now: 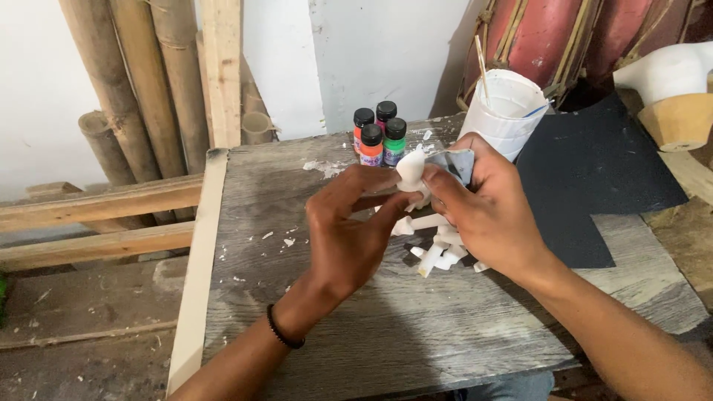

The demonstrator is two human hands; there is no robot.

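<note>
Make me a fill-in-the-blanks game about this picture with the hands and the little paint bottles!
1. The left hand holds a small carved piece whose colour is ____.
2. The right hand presses a folded bit of grey ____ against that piece.
3. Behind the hands stand ____ little paint bottles with black caps.
4. The white cup stands beside a big dark sheet on the person's ____ side.

Missing words: white; sandpaper; four; right

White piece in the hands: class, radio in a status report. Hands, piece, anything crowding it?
Left hand pinching white piece. Right hand pressing grey sandpaper scrap against it. Loose white pieces underneath on grey board; paint bottles and white cup close behind.
</note>
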